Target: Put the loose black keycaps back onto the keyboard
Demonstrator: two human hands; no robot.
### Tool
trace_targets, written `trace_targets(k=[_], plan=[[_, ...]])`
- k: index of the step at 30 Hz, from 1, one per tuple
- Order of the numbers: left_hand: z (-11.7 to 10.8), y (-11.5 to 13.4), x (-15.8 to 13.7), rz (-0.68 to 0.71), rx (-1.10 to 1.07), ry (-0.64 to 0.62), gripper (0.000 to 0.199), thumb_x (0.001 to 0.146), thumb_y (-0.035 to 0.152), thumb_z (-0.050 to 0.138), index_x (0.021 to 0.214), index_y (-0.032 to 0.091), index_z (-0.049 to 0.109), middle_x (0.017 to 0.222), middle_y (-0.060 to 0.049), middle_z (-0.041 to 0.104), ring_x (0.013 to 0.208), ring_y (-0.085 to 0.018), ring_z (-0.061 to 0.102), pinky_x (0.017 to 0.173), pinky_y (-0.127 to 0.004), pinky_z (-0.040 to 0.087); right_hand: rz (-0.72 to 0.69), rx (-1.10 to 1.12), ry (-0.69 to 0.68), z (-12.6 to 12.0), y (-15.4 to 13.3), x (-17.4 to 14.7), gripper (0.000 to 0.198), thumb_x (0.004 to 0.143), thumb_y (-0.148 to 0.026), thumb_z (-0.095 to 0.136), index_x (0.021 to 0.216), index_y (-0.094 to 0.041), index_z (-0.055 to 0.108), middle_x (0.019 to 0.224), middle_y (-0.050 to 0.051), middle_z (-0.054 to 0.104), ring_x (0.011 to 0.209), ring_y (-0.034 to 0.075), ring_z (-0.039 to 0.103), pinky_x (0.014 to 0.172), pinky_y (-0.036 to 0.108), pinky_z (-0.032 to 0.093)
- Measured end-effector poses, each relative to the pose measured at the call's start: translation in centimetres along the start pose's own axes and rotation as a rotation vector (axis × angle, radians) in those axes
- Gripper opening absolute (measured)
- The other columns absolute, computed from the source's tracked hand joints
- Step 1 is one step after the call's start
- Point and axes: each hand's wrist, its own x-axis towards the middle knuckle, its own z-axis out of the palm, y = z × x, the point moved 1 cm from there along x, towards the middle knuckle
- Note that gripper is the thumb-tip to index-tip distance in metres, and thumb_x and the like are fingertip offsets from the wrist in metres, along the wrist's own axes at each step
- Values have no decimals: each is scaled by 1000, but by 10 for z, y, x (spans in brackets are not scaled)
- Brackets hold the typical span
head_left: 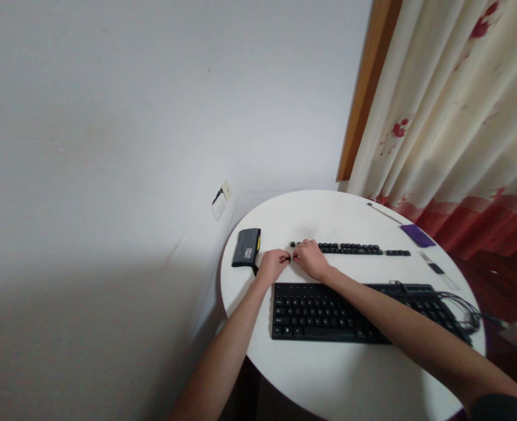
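Note:
Beyond the black keyboard (315, 320), my left hand (273, 264) pinches a small black keycap (288, 258) between thumb and fingertips, low over the white table. My right hand (311, 258) faces it from the right with its fingers drawn together, the tips just beside that keycap. Whatever lies between the right fingertips is too small and covered to make out. Loose black keycaps (350, 249) lie in rows to the right of my right hand, which hides part of them. One single keycap (292, 244) sits just past my fingers. My right forearm crosses above the keyboard.
A dark grey pouch (246, 248) with a yellow edge rests at the table's left. On the right are a purple cloth (417, 235), a thin brush-like stick (384, 213), a small tool with a black part (436, 268) and coiled cable (471, 316). A wall socket (218, 207) is behind.

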Motion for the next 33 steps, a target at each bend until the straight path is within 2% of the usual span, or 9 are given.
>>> trace_targets(k=[3,7,11,14,20,33], plan=[[-12,4,-11,-124,-155,79,9,71,13,70,79,15,73,79,-5,75,71,-16,68,74,-31,57,28,181,80,-6,-8,-13,12,87,-21,62,86,-17,73,89,7,71,92,21,58,84,31,39],[-29,15,-52,-207,-373,189,17,72,22,71,87,13,73,89,-9,76,84,-20,71,85,-36,57,75,449,186,-9,-27,-43,5,83,-22,67,83,-19,71,82,4,70,81,19,61,77,29,44],[-34,30,-99,-257,-462,144,18,74,24,70,89,15,73,95,-10,75,89,-21,71,90,-38,56,88,585,186,-1,-49,-65,2,81,-21,69,83,-20,70,81,3,69,76,18,62,73,30,46],[-35,36,-117,-252,-458,105,16,77,26,69,87,16,75,100,-10,75,93,-22,70,91,-37,56,67,613,156,9,-59,-69,1,81,-20,69,82,-20,70,82,3,69,78,18,62,74,30,47],[-38,36,-120,-236,-338,91,16,79,24,68,91,19,77,99,-9,75,91,-22,70,84,-36,57,28,654,140,17,-61,-70,4,81,-16,69,83,-20,69,84,3,69,81,18,62,78,30,47],[-37,43,-119,-108,-216,114,15,84,23,65,91,23,78,95,-7,76,94,-21,67,89,-38,55,-57,658,140,18,-61,-75,8,85,-13,64,87,-19,68,88,4,67,88,18,59,82,30,47]])
